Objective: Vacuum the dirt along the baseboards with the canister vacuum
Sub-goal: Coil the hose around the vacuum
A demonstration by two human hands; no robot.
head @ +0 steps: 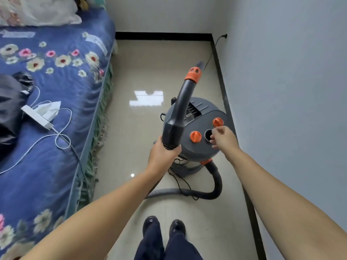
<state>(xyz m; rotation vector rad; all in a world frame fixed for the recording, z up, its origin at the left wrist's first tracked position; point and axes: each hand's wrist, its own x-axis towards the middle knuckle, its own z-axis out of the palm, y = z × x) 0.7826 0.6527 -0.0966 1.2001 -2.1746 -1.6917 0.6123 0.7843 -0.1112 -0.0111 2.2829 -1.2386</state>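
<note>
From the head camera, the left hand (163,154) wraps its fingers around the lower end of the curved black plastic vacuum wand (179,111), right where the ribbed hose joins it. Beyond that grip the wand rises and ends in an orange collar (193,74) with a dark nozzle tip — it points toward the far black baseboard (163,36). Just right of the grip stands the round grey canister vacuum (197,145) on the glossy beige tile floor (135,128), close to the black baseboard along the right wall (222,87). The right hand (223,136) hovers over the canister's lid with fingers loosely curled, holding nothing, beside two orange knobs (195,136) and a round dark opening (208,136). Below the grip, the grey ribbed hose (216,186) loops across the floor back to the canister. Left of the grip lies a bed with a blue floral quilt (56,76) — on it a white power strip (37,117) with its cord.
</note>
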